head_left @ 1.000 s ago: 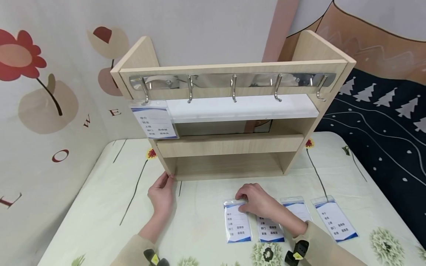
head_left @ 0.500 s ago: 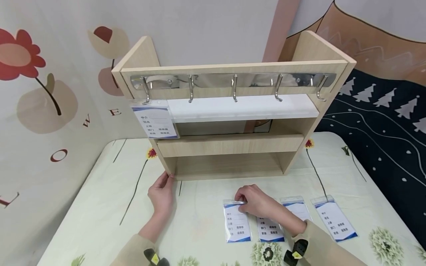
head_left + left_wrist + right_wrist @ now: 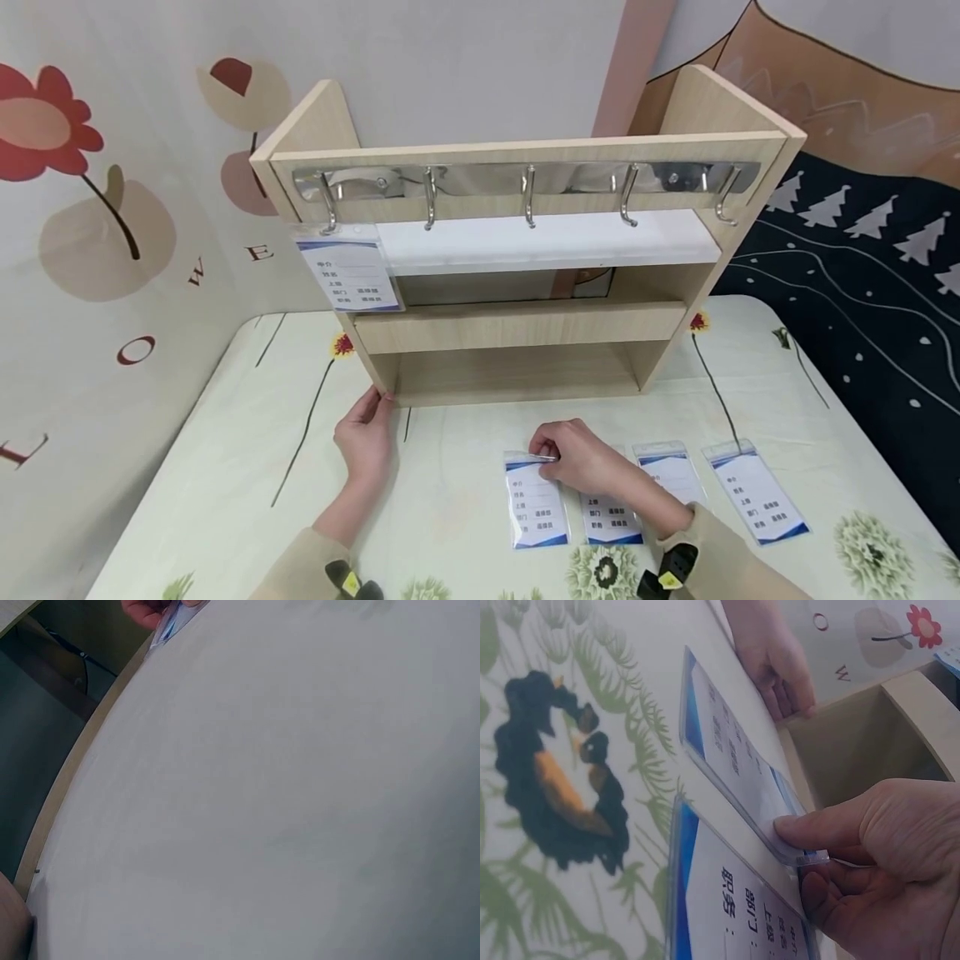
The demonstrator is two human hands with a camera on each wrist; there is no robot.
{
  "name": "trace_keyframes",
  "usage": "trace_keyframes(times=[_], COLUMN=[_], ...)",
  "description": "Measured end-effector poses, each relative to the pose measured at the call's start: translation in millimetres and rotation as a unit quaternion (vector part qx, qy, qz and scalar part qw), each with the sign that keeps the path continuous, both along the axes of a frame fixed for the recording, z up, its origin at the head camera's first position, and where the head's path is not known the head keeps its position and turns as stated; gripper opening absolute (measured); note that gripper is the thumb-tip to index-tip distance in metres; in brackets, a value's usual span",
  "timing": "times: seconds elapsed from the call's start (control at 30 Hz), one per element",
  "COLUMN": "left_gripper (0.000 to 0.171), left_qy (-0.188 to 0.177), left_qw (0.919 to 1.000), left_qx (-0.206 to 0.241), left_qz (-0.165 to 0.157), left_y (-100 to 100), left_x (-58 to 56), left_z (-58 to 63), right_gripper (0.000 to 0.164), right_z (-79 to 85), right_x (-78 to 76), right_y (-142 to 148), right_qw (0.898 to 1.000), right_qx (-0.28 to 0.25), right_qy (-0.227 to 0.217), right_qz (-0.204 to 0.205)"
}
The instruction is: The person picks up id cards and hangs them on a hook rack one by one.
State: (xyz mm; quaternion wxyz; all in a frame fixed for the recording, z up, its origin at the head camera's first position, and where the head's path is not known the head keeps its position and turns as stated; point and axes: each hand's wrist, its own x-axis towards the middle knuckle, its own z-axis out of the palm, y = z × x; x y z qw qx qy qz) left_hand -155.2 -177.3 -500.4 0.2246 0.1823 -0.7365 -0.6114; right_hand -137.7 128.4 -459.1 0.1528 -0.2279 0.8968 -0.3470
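Pinching the leftmost badge (image 3: 536, 508) at its top end with the right hand (image 3: 579, 456), on the desk (image 3: 442, 500) before the shelf (image 3: 517, 327). Gripping the shelf's lower left corner with the left hand (image 3: 364, 439), with fingertips partly hidden. Covering the top of the second badge (image 3: 611, 523) and part of the third badge (image 3: 672, 475). Cutting off badge and pinching fingers (image 3: 142, 612) atop the left wrist view.
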Motion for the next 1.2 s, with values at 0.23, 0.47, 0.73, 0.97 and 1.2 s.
trace_keyframes(times=[0.23, 0.47, 0.73, 0.97, 1.2], left_gripper=[0.031, 0.031, 0.031, 0.032, 0.032], left_qy=[0.002, 0.009, 0.005, -0.001, 0.001], left_qw=[1.0000, 0.9999, 1.0000, 0.9999, 0.9998], left_qx=[0.001, 0.004, 0.008, 0.011, 0.021], left_qz=[-0.004, -0.004, -0.002, -0.006, -0.005], left_y=[-0.6, -0.3, -0.4, 0.6, 0.8], left_x=[0.5, 1.0, 1.0, 1.0, 0.9], left_z=[1.3, 3.1, 2.0, 3.5, 2.4], right_gripper=[0.022, 0.021, 0.024, 0.024, 0.025], right_z=[-2.1, -2.7, -4.7, -5.7, -1.7], right_x=[-1.9, -4.0, -4.8, -4.8, -4.3], right_y=[3.3, 6.4, 8.4, 10.4, 11.1], right_qw=[1.000, 0.998, 0.996, 0.995, 0.993], right_qx=[-0.012, -0.043, -0.080, -0.099, -0.112], right_qy=[-0.013, -0.028, -0.023, -0.026, -0.031], right_qz=[0.003, 0.018, 0.012, 0.001, 0.002])
